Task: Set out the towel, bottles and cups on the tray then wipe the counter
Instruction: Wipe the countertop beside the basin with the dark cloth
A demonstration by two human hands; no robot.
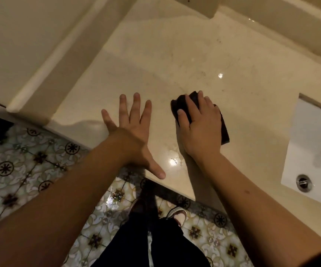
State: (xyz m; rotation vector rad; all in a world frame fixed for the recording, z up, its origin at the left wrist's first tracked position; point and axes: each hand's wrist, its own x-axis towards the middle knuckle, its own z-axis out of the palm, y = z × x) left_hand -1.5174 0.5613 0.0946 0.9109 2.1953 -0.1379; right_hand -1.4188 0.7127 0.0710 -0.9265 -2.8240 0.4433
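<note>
Flat-handed, your right hand (198, 124) presses a dark cloth (224, 130) onto the counter (175, 54); fingers lie fairly straight over the top of it, no pinch visible. Your left hand (134, 128) is spread wide, palm down on the bare stone just beside the cloth, holding nothing, likely bracing.

Counter: pale polished stone, fills most of the view. Faint dark specks and smudges show on the far half, beyond both hands. Bright glints near the front edge, possibly wet sheen, cannot tell.

Floor (21, 160): patterned tile below, your shoe (178, 214) at the counter's foot.

Sink (313, 151): white basin at far right, drain (303, 183) in view, well apart from the cloth.

Tray, towel, bottles, cups: none in view here.

Step in hand, by my reading: the wiping stage. Next move calls for you to keep the palm flat and sweep the cloth outward over the specked far half, left hand clear of its path.
</note>
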